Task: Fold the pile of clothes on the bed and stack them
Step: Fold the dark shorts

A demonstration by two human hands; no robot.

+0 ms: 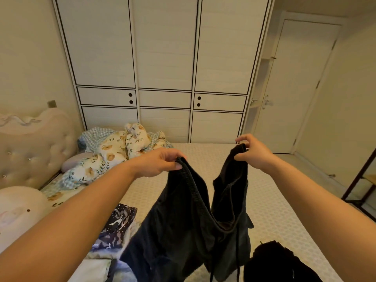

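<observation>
A pair of black shorts (183, 224) with an elastic waistband and a drawstring hangs in the air above the bed (274, 210). My left hand (160, 162) pinches the waistband at its left end. My right hand (253, 153) pinches the waistband's right end, a little higher and farther away. Under the shorts at the left lies a dark patterned garment (116, 226) on lighter clothes. Another black garment (278, 261) lies crumpled at the lower right of the bed.
A floral and checked quilt (114, 153) is bunched at the bed's far left by the padded headboard (30, 151). A pink pillow (18, 208) lies at the left. White wardrobes (162, 68) stand behind the bed. A door (295, 88) and a dark rack (360, 186) are at the right.
</observation>
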